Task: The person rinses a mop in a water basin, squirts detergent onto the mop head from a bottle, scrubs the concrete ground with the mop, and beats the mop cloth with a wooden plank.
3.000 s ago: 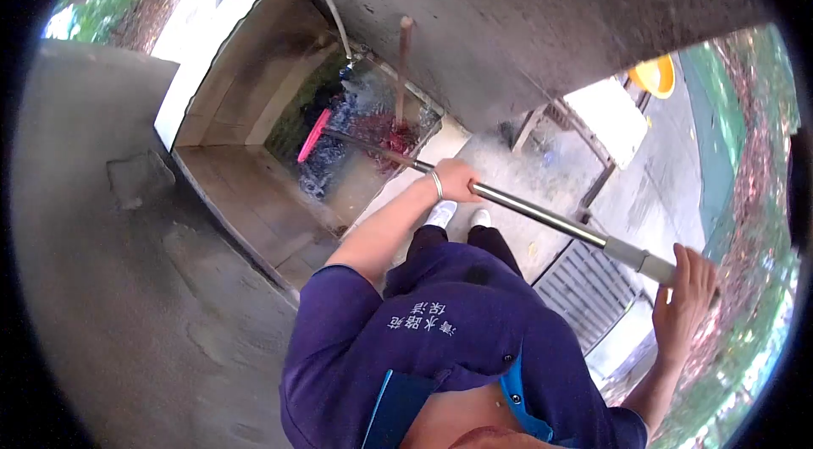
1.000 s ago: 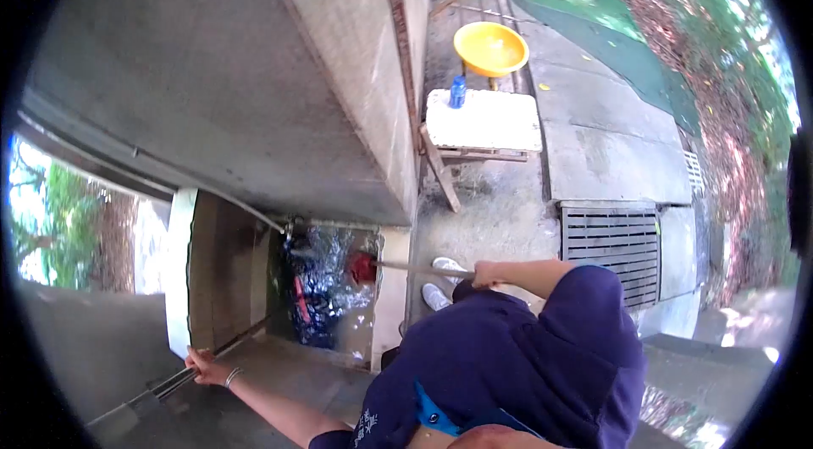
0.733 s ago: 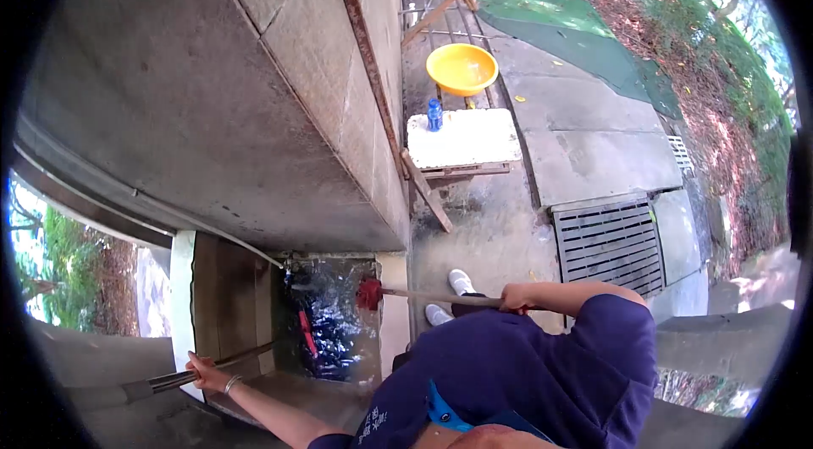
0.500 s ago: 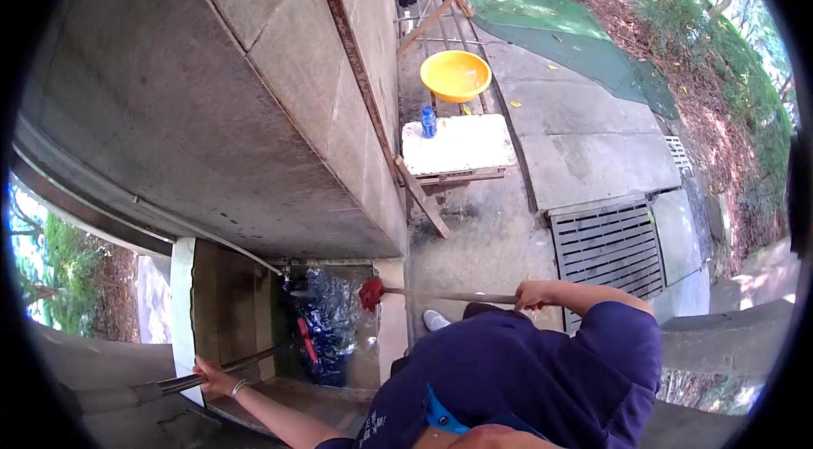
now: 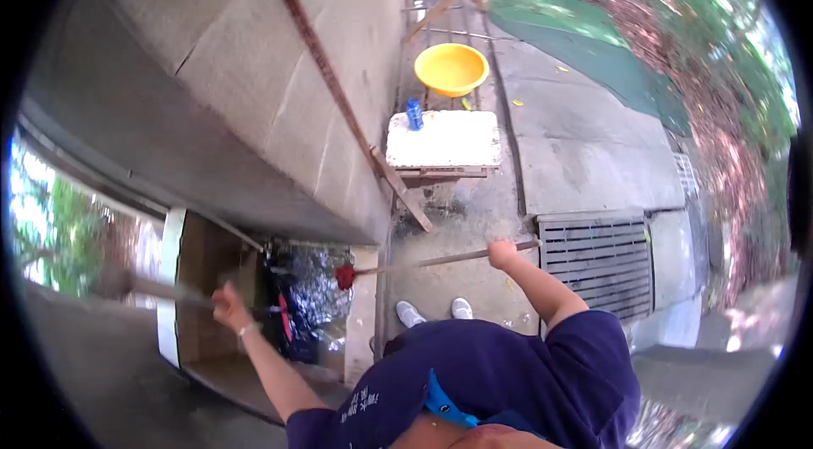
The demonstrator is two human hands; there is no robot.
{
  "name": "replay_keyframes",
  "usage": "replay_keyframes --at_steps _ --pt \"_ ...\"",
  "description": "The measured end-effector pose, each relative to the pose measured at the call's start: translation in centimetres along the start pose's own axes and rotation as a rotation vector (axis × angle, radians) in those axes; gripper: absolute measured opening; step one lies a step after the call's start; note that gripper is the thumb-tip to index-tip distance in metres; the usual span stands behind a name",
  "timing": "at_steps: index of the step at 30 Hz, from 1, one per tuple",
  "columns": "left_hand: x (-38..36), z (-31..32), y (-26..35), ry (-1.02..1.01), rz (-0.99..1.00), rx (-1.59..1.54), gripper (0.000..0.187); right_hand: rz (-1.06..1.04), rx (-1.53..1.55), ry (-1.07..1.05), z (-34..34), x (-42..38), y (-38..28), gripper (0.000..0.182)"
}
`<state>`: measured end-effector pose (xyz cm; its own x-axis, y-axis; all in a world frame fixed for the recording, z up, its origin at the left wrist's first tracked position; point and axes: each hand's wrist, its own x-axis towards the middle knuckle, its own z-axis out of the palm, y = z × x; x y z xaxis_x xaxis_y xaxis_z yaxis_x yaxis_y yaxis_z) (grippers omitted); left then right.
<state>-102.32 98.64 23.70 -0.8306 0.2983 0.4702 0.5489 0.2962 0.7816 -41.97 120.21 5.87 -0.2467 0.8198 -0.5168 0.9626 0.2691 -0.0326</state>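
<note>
My right hand (image 5: 501, 254) is closed around a long wooden stick (image 5: 440, 261), whose red head (image 5: 345, 277) lies at the pale rim (image 5: 362, 314) of a water trough. Farther left, my left hand (image 5: 229, 308) grips a long pole (image 5: 174, 291), smeared by motion, with a wider blurred end beyond the hand. Dark water (image 5: 318, 288) with bright reflections lies in the trough between my hands. A red strip (image 5: 284, 318) shows at the water's left side, close to my left hand.
A concrete wall (image 5: 254, 102) rises along the left. Ahead, a white board (image 5: 445, 140) bears a blue bottle (image 5: 414, 115), with a yellow basin (image 5: 451, 69) behind it. A slanted plank (image 5: 402, 192) leans by the wall. A slotted drain grate (image 5: 595, 267) lies right of my right hand.
Both hands have moved forward, the left also inward with its pole swinging. The right-hand stick has tilted, its free end now reaching past my hand. The camera view has shifted.
</note>
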Motion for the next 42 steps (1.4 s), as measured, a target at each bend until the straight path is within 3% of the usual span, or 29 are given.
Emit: replay_keyframes --at_steps 1,2,3,4,5,6,8,9,11,12,15,16,18,20,22,24,27,28,30,33,35,36,38,40,42 --pt "-2.2 1.9 2.9 -0.096 -0.031 0.129 0.018 -0.047 -0.032 -0.014 -1.4 -0.8 -1.0 0.03" --pt "-4.1 4.8 0.9 -0.185 -0.098 0.021 0.019 -0.27 0.134 0.079 -3.1 -2.1 -2.2 0.029" --pt "-7.2 5.7 8.0 -0.339 -0.195 0.025 0.016 -0.499 0.31 0.142 -5.1 -4.0 -3.4 0.028" --pt "-9.6 8.9 3.7 -0.435 0.017 0.071 0.018 -0.642 0.423 0.167 -8.1 -6.4 -4.6 0.026" --pt "-13.7 12.4 0.9 -0.385 0.103 -0.445 0.022 -0.776 0.547 0.178 -11.5 -9.2 -5.8 0.025" --pt "-16.2 12.8 1.8 -0.741 -0.043 0.005 0.024 -0.862 0.546 0.198 -14.9 -12.4 -6.8 0.025" --pt "-21.0 14.2 4.6 -0.932 0.232 0.314 0.024 -1.089 0.524 0.33 -19.9 -17.1 -7.7 0.024" --pt "-23.6 14.9 3.9 -1.018 0.276 0.254 0.017 -1.169 0.523 0.365 -21.4 -18.8 -7.3 0.026" --pt "-26.0 15.1 6.2 -1.234 0.498 0.423 0.012 -1.176 0.444 0.516 -23.7 -20.6 -6.9 0.035" --pt "-27.0 15.2 6.6 -1.345 0.475 0.382 0.011 -1.181 0.44 0.498 -24.0 -20.7 -7.0 0.035" --pt "-29.9 16.0 6.7 -1.564 0.457 0.359 0.015 -0.754 -0.192 0.454 -22.3 -20.9 -6.8 0.047" --pt "-30.5 15.9 6.4 -1.66 0.48 0.393 0.02 -0.751 -0.197 0.441 -20.4 -20.6 -5.7 0.047" --pt "-32.1 15.2 4.8 -1.696 0.408 0.258 0.022 -0.451 -0.266 -0.033 -17.7 -19.9 -3.4 0.038" --pt "-32.4 15.1 2.1 -1.728 0.332 0.125 0.024 -0.441 -0.223 -0.071 -18.4 -20.2 -2.0 0.034" --pt "-30.6 14.0 -2.3 -1.584 0.438 0.193 0.032 -0.369 -0.184 -0.125 -21.5 -21.1 -2.5 0.029" --pt "-26.3 13.5 -6.2 -1.773 0.271 0.486 0.035 -0.332 -0.072 -0.089 -24.4 -21.9 -2.0 0.026" --pt "-26.2 14.6 -4.9 -1.868 0.283 0.412 0.038 -0.205 -0.057 -0.152 -25.7 -21.8 2.1 0.028" --pt "-26.2 14.5 -3.0 -1.88 0.283 0.409 0.038 -0.067 -0.03 -0.21 -27.3 -21.9 2.8 0.029" --pt "-25.0 14.1 0.7 -1.94 0.35 0.328 0.038 -0.001 0.092 -0.353 -28.2 -21.6 6.6 0.035" --pt "-22.4 13.1 -0.3 -2.021 0.354 0.299 0.037 0.016 0.018 -0.509 -25.0 -20.6 5.9 0.039" --pt "-22.3 13.0 -8.8 -1.994 0.325 0.514 0.036 -0.152 -0.067 -0.418 -21.6 -19.6 0.3 0.041" --pt "-21.8 12.8 -13.6 -2.085 0.424 0.548 0.033 -0.184 -0.055 -0.39 -20.8 -19.9 -4.4 0.042" --pt "-18.5 11.7 -13.9 -2.155 0.408 0.581 0.031 -0.283 -0.025 -0.433 -19.8 -20.9 -9.7 0.043" --pt "-19.2 11.3 -14.4 -2.183 0.295 0.515 0.03 -0.251 -0.104 -0.414 -20.4 -21.3 -8.0 0.04" --pt "-21.7 12.2 -9.5 -2.174 0.331 0.511 0.036 -0.034 0.008 -0.531 -22.9 -21.9 -4.1 0.037"
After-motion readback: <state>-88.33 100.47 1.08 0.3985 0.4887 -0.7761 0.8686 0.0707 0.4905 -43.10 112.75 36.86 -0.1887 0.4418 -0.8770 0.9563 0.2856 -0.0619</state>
